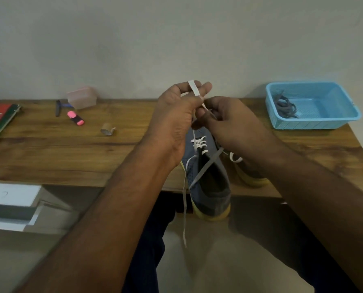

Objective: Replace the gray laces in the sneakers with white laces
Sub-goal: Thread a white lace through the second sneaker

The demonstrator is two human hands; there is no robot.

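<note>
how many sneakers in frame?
2. One gray mesh sneaker with a yellow sole sits at the wooden table's near edge, heel overhanging; a second sneaker lies to its right, mostly hidden behind the right forearm.

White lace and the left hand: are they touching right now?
Touching. The head view shows the left hand with the white lace passing between its fingers, pinched above the sneaker.
</note>
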